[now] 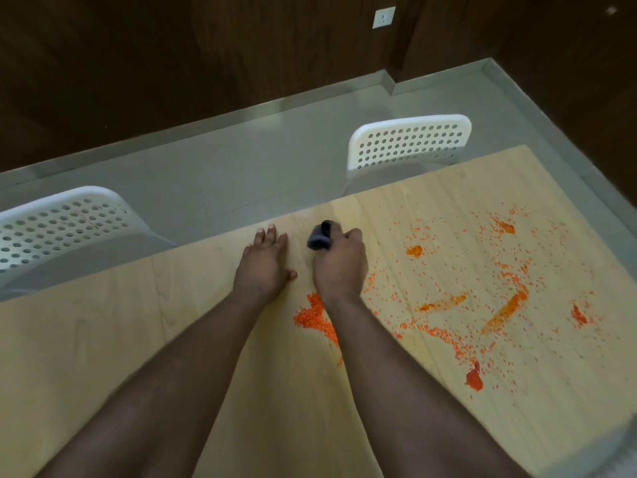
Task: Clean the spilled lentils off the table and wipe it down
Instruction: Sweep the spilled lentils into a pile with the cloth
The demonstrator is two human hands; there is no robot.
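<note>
Gripping a wadded dark cloth [320, 237] in our right hand [339, 262], we hold it near the far edge of the wooden table [103, 339]. Our left hand [263, 263] lies flat, fingers straight, just beside it. Orange lentils [315, 315] lie scattered and heaped under our right forearm and across the table's right half.

A dark cloth [320, 237] is gripped by the right hand [339, 262] beside scattered orange lentils [448, 288], while the left hand [263, 265] is laid flat on the wooden table [103, 339].
</note>
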